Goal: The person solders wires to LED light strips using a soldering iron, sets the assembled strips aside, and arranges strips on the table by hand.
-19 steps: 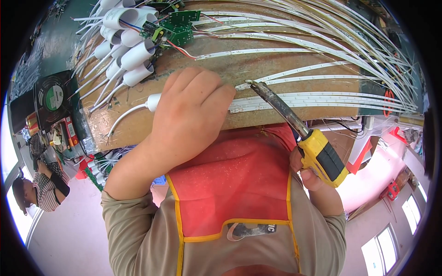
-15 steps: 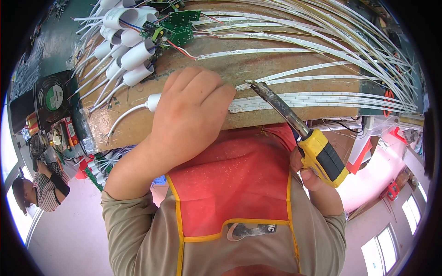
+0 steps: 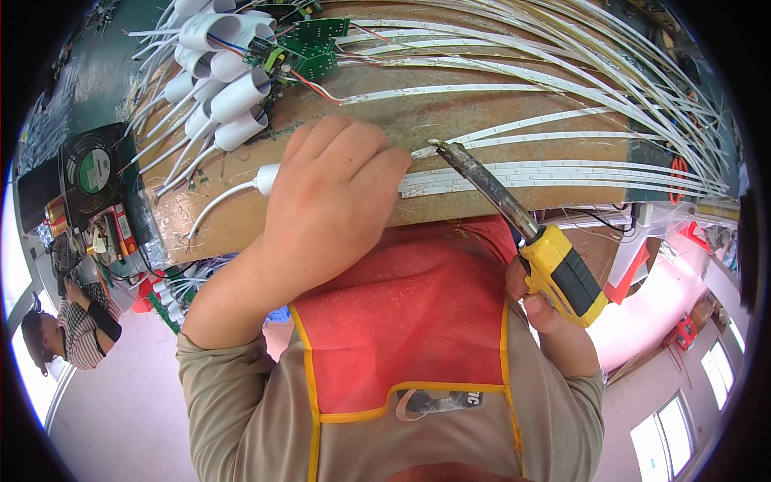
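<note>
My left hand (image 3: 337, 189) is closed above the work board, knuckles up, and hides whatever its fingers pinch. From under its left side comes a white tubular housing (image 3: 267, 178) with a white cable (image 3: 217, 201). At its fingertips ends a white LED strip (image 3: 482, 128); several more LED strips (image 3: 522, 177) lie side by side just below. My right hand (image 3: 540, 304) grips a yellow and black soldering iron (image 3: 566, 277). The iron's dark tip points up and left, close to the strip end near my left fingers; whether it touches cannot be told.
White tubes with cables (image 3: 241, 128) are piled at the upper left beside green circuit boards (image 3: 317, 44) wired to LED strips. A long bundle of strips (image 3: 642, 80) curves down the right. A black fan (image 3: 90, 173) stands at left; another person (image 3: 76, 333) is beyond it.
</note>
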